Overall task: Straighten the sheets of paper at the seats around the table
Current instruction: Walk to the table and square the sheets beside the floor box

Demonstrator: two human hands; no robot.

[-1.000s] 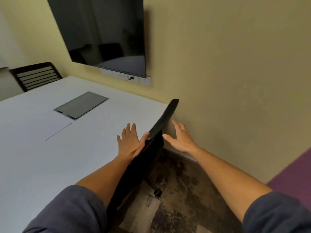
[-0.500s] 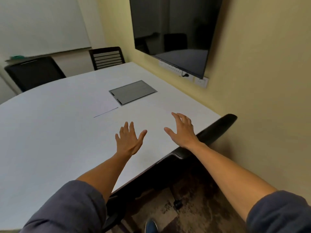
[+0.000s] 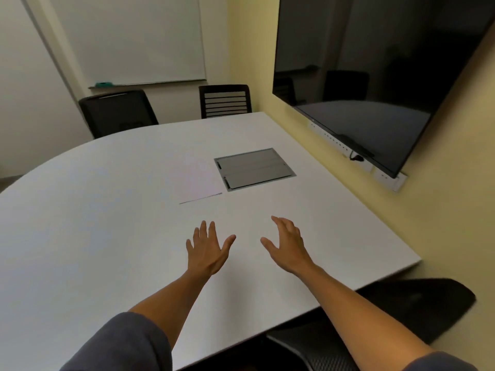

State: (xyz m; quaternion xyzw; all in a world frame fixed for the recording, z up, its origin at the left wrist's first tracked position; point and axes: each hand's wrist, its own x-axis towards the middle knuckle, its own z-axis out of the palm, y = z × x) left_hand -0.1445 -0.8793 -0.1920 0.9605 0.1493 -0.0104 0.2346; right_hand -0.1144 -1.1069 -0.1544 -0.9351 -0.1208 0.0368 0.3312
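Sheet of paper (image 3: 197, 180) flat on counter (image 3: 80, 223), frame centre: light, limp, slides easily. Left hand (image 3: 207, 251), right hand (image 3: 288, 249) spread, empty. Press flat near edges, no pinch.

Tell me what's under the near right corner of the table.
A black chair is pushed under the table, its backrest sticking out past the edge. The seat and base are mostly hidden by the tabletop and the right arm.

matt white table (image 3: 80, 236), glossy black screen (image 3: 375, 76)
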